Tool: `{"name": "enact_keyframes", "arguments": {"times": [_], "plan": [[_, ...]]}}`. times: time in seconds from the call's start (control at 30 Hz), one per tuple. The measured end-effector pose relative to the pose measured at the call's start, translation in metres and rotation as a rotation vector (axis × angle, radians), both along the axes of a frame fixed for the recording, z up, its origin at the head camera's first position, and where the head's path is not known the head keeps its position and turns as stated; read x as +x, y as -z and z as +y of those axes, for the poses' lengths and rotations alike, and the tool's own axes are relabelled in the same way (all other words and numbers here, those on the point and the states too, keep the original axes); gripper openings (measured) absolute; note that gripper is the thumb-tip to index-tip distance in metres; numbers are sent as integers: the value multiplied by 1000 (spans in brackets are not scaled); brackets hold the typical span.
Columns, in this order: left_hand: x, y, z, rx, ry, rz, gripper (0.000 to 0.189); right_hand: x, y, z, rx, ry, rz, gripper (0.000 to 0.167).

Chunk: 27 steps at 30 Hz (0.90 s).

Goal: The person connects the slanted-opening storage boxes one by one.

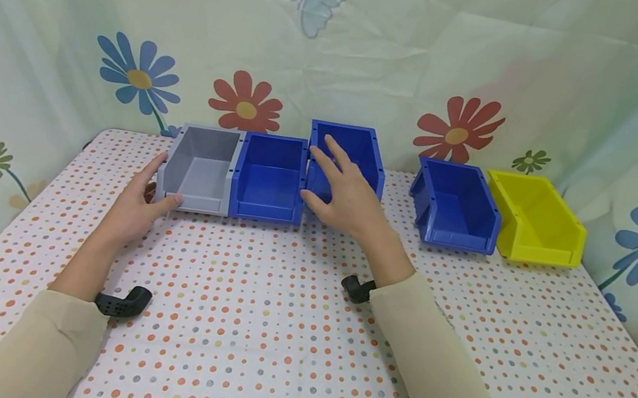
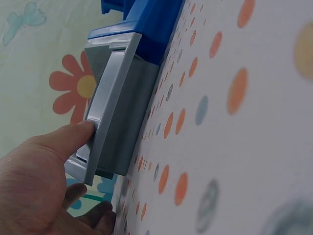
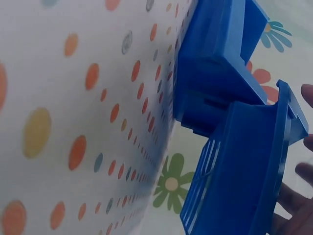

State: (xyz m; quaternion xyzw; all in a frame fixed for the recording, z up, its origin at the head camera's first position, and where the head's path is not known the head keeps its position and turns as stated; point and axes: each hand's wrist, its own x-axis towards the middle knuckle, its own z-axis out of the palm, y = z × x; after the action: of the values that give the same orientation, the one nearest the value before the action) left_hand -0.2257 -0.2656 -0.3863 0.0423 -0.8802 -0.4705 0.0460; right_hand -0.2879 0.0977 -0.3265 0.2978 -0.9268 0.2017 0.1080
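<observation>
My left hand is at the grey bin, its thumb on the front lip and its fingers along the left side. A blue bin stands directly against the grey one. My right hand reaches over another blue bin, fingers spread and fairly straight above its left side. In the right wrist view this bin is tilted and raised, its ribbed underside showing, close beside the neighbouring blue bin. Fingers of the right hand are partly hidden behind its rim.
To the right stand a third blue bin and a yellow bin, side by side. A white dotted cloth covers the table. Behind the bins hangs a flowered curtain. Black devices are strapped to both wrists.
</observation>
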Motion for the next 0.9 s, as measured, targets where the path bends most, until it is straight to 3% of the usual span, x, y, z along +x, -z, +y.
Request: {"name": "enact_keyframes", "arguments": {"times": [0.17, 0.9], "plan": [[0, 0, 1, 4, 1, 2, 89, 0, 2, -4, 57, -30, -73, 80], [0, 1, -2, 7, 23, 5, 89, -1, 11, -7, 89, -28, -122, 81]]}}
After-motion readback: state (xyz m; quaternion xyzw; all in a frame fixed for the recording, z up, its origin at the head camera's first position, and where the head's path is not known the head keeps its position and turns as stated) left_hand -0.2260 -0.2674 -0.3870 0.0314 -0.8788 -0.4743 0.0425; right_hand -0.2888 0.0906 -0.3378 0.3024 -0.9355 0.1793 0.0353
